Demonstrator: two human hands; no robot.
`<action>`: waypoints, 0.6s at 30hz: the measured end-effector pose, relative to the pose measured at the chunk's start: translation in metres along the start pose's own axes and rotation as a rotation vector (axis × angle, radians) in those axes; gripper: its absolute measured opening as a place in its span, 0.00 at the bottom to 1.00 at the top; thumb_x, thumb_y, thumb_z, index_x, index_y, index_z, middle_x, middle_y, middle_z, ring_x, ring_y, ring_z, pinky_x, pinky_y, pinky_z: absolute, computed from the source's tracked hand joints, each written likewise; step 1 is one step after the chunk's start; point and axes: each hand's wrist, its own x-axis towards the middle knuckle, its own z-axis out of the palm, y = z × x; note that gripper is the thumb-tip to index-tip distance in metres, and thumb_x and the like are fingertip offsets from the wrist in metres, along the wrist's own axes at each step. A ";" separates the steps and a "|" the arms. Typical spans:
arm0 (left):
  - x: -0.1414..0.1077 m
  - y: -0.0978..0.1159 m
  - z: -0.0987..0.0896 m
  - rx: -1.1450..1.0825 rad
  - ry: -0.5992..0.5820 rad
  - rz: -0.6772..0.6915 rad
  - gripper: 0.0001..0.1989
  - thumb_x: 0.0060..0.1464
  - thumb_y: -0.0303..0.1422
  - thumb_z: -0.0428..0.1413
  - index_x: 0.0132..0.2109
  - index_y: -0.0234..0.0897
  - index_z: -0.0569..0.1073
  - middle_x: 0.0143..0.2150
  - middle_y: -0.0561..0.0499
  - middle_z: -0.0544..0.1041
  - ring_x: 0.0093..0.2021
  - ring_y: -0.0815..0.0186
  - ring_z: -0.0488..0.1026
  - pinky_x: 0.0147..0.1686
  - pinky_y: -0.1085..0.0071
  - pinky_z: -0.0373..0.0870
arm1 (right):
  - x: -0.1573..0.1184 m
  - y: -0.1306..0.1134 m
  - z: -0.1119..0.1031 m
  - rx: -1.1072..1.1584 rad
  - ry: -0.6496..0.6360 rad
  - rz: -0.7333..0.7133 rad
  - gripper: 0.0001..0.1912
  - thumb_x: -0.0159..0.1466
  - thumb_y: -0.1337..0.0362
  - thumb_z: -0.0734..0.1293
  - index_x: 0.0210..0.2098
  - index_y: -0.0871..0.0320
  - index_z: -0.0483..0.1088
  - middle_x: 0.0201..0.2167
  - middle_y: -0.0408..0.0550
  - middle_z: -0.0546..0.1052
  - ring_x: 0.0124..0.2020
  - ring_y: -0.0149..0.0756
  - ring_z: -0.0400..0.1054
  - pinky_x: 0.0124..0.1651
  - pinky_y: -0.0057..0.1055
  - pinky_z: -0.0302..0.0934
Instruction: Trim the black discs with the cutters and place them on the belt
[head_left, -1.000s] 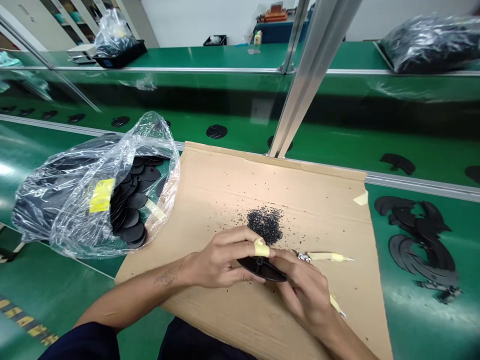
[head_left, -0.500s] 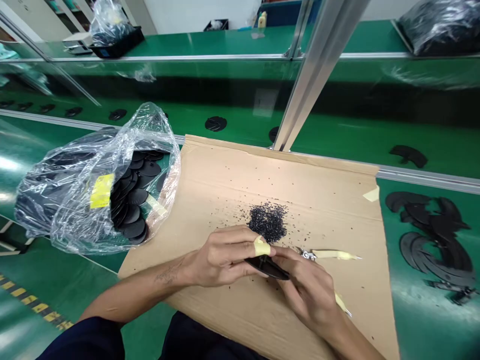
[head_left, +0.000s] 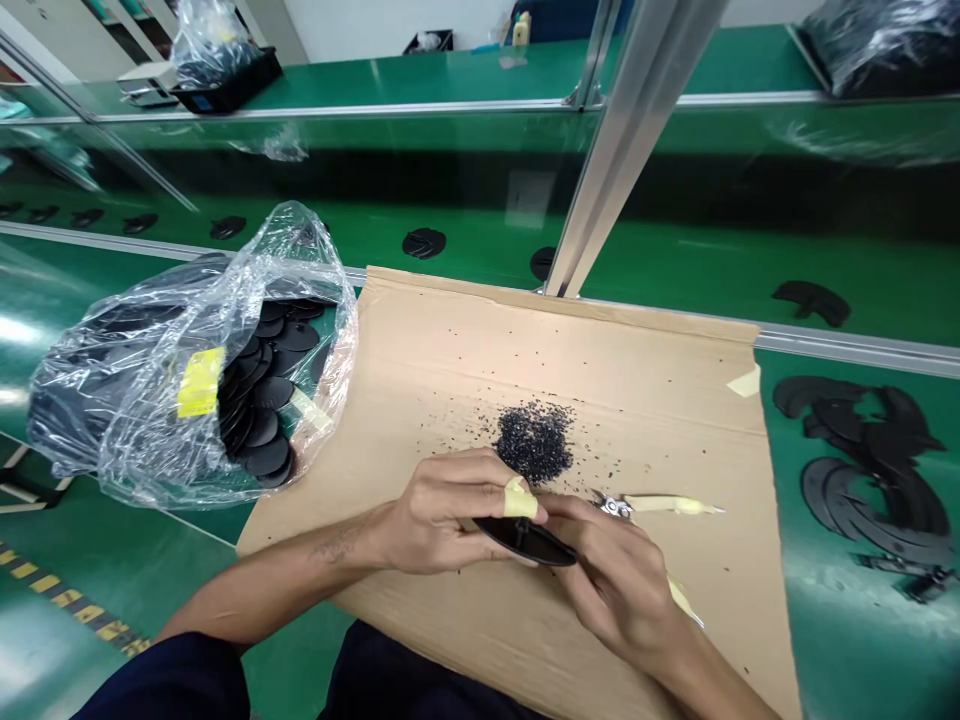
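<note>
My left hand is closed on a thin black plastic disc, with yellow tape wrapped round one finger. My right hand grips the same disc from the other side, its fingertips meeting those of the left. Part of the disc is hidden behind the fingers, and its near face is tilted toward me. Just beyond the hands, a heap of small black plastic bits lies on the cardboard sheet. A pair of cutting pliers with yellow-wrapped handles lies beside my right hand, which partly covers it.
To the left, a clear plastic bag spills black discs. Curved black parts are piled on the green bench at right. A metal post rises behind the cardboard. Single black parts sit along the green strip behind.
The disc has tipped so that more of its near face and a small raised piece show. Both hands keep their hold with slight finger movement. The view has shifted a little.
</note>
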 end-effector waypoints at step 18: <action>0.001 -0.001 -0.004 0.014 -0.109 -0.049 0.19 0.61 0.40 0.60 0.53 0.32 0.76 0.41 0.42 0.79 0.40 0.64 0.76 0.39 0.67 0.77 | -0.001 0.003 0.002 -0.044 0.039 -0.028 0.13 0.66 0.78 0.61 0.46 0.59 0.70 0.42 0.54 0.80 0.41 0.35 0.78 0.40 0.29 0.75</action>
